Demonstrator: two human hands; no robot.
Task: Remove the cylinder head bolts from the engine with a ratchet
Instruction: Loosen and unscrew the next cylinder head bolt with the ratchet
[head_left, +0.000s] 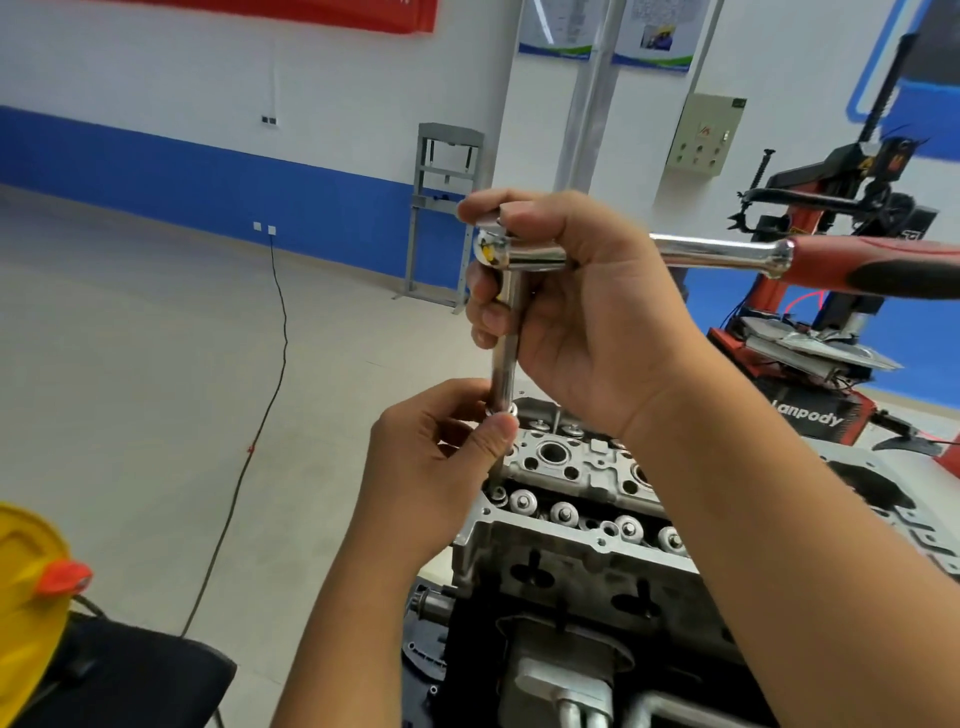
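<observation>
Most of the view is taken up by pale floor (130, 364) and a white wall w/ a blue band (208, 182). A black cable (270, 395) is run from a wall socket across the floor toward the lower left. A grey press frame (441, 208) is stood against the wall near centre; a beige control box (704, 135) is mounted further right. A red-and-black tyre changer (841, 270) is seen behind the ratchet handle at right, partly hidden by the right forearm.

The engine (571, 561) is placed at lower centre, its right part covered by the right forearm. The cylinder head (566, 467) is seen on top, w/ a row of round valve caps along its near edge. A yellow container w/ an orange cap (31, 582) is set on a black surface at the lower left corner.

The ratchet (727, 257) is held above the head's left end, red-black handle pointing right, chrome head at left. An extension bar (504, 358) is hung vertically from it down to the left hand.

The right hand (576, 306) is wrapped round the ratchet head & upper extension, grip closed on it. The left hand (441, 457) is pinched w/ thumb & fingers on the extension's lower end, just over the head's left corner. Whether a bolt is seated there cannot be told; it is blocked by the fingers.
</observation>
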